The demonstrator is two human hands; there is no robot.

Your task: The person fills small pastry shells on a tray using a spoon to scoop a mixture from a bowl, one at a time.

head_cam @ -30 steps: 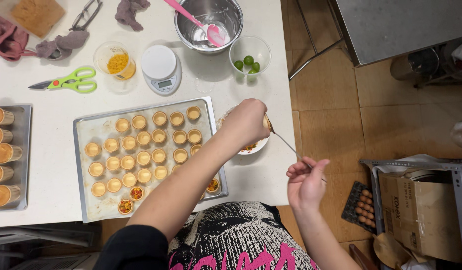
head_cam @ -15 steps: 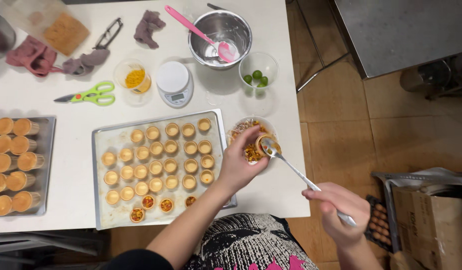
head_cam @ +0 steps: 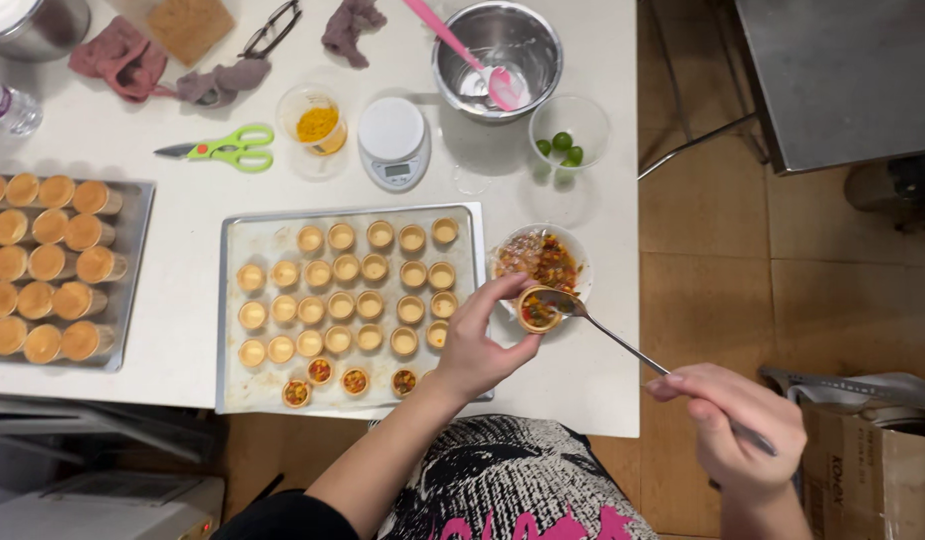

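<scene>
Filling step in hand: left hand (head_cam: 479,345) pinches one small round golden pastry cup (head_cam: 535,309) between thumb and fingertips, fingers closed snug round its wall, cup upright and lifted just off the white table (head_cam: 182,225). Right hand (head_cam: 737,428) has a closed grip on the far end of a long thin metal spoon (head_cam: 622,340); spoon bowl sits at the cup's rim, touching or just above it, can't tell which. Cup already shows red-orange chopped filling inside.

Just beyond the held cup: a small white bowl (head_cam: 578,256) of the same chopped red and yellow mixture. Just left of the gripping hand: a flat metal baking tray (head_cam: 232,390) lined with paper, rows of empty pastry cups (head_cam: 344,300), and a near row with four filled cups (head_cam: 350,381) close to the wrist.

Judgement: cup looks near full. Next move calls for lifting the spoon clear without dragging filling over the rim, then setting the cup down level in the gap beside the filled ones, light pinch so the thin shell doesn't crack.
</scene>
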